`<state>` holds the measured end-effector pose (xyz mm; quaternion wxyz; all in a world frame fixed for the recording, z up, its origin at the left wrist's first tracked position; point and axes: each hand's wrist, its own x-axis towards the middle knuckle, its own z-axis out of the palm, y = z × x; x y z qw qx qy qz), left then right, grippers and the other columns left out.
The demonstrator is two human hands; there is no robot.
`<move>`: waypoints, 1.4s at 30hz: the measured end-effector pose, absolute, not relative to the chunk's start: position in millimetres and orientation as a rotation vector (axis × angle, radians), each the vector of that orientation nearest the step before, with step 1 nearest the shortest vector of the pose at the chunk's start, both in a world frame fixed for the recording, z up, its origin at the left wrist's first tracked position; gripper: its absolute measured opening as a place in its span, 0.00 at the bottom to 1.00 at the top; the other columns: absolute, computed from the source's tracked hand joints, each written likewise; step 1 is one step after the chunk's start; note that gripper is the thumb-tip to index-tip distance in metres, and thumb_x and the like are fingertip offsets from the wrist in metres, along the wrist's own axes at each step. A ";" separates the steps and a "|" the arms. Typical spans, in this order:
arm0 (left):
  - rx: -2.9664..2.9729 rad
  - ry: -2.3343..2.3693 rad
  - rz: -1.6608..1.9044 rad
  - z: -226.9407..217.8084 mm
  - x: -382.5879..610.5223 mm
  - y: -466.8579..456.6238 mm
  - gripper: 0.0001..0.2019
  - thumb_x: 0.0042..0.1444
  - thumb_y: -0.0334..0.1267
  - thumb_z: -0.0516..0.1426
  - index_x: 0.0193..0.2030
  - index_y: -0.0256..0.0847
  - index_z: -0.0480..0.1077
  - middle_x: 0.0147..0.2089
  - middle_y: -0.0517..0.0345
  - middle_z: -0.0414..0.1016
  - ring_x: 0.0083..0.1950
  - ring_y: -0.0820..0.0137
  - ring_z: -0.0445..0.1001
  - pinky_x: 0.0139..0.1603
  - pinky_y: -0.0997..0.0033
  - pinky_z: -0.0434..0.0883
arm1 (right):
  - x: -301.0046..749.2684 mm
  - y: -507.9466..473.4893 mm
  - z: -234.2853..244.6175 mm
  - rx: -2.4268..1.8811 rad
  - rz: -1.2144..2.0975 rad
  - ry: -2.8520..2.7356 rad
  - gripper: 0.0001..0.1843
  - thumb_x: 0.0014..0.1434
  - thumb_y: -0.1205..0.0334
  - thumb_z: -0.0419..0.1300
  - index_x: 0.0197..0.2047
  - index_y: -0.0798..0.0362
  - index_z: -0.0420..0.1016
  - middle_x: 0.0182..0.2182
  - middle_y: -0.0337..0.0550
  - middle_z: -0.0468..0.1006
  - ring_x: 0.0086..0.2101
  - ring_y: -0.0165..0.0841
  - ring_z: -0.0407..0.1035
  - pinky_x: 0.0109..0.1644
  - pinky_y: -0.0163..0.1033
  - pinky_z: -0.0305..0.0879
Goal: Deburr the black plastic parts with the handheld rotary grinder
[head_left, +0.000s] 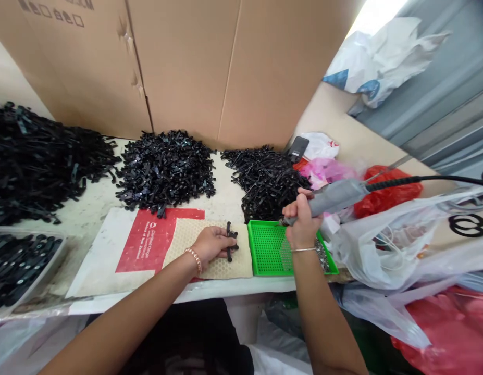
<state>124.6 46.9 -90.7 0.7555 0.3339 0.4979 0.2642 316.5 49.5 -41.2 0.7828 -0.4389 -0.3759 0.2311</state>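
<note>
Left hand (pixel 210 245) lies palm down on the cream honeycomb mat (pixel 225 265), fingers pressed together over a small black plastic part (pixel 230 240), which it pins flat against the mat. Part of that piece juts out past the fingertips to the right, near the mat's edge and just beside the green tray (pixel 264 250). Right hand (pixel 301 224) is clenched in a fist around the grey powered screwdriver (pixel 335 197), whose cord runs off to the right; the tool's tip sits over the tray's near right part, well apart from the pinned piece.

Several slips look likely from here. If the tip comes across to the piece at an angle, it could skid off the small part and strike the fingers holding it, since they lie so close to the exposed end. A loose hold could let the part spin or slide on the mat once the tool turns. The cord trails over loose plastic bags (pixel 401 245) on the right, so a snag there could jerk the tool off line. Small screws (pixel 322 256) at the tray's right edge could scatter if the wrist brushes them. Heaps of black parts (pixel 165 166) behind leave little spare room on the table (pixel 88 213).
</note>
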 end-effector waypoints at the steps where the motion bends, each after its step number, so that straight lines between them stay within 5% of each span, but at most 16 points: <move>1: 0.732 1.090 0.570 -90.4 124.3 47.1 0.07 0.46 0.24 0.64 0.29 0.33 0.69 0.26 0.54 0.76 0.26 0.71 0.75 0.25 0.76 0.73 | 329.0 48.0 -43.8 -0.978 0.466 -0.768 0.22 0.46 0.50 0.69 0.38 0.54 0.69 0.13 0.27 0.59 0.14 0.24 0.52 0.20 0.30 0.55; 42: 0.732 1.080 0.527 -87.4 122.2 49.0 0.09 0.45 0.27 0.67 0.30 0.32 0.70 0.27 0.53 0.76 0.26 0.71 0.75 0.25 0.77 0.74 | 365.1 33.1 -74.2 -1.111 0.468 -0.781 0.25 0.44 0.50 0.71 0.40 0.57 0.71 0.15 0.29 0.62 0.16 0.25 0.56 0.22 0.31 0.56</move>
